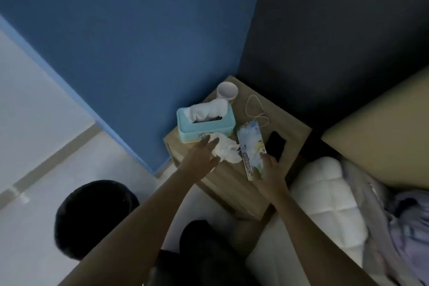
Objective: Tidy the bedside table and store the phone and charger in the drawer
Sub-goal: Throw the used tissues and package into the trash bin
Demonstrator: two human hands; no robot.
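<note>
Wood-grain is what my bedside table (222, 176) is made of, and it sits in the corner between the blue wall (139, 42) and the bed (329, 204). My left hand (204, 153) reaches in with the fingers spread wide and nothing gripped; its fingertips lie on or just over the crumpled white tissue (228, 150), and in this dim light I cannot tell whether they touch it. At twelve o'clock from that tissue stands the light blue tissue box (205, 124), a white sheet pulled up through its slot. My right hand (269, 170) is closed around the near end of a flat printed packet (251, 146), thumb on top, the packet slanting away towards the box. At three o'clock from the packet, just beside it, the dark phone (276, 144) lies flat on the table top. The pale charger cable (255, 109) loops loosely at twelve o'clock from the phone, towards the back of the table. A white cup (227, 91) stands upright at the far corner, just behind the tissue box.
</note>
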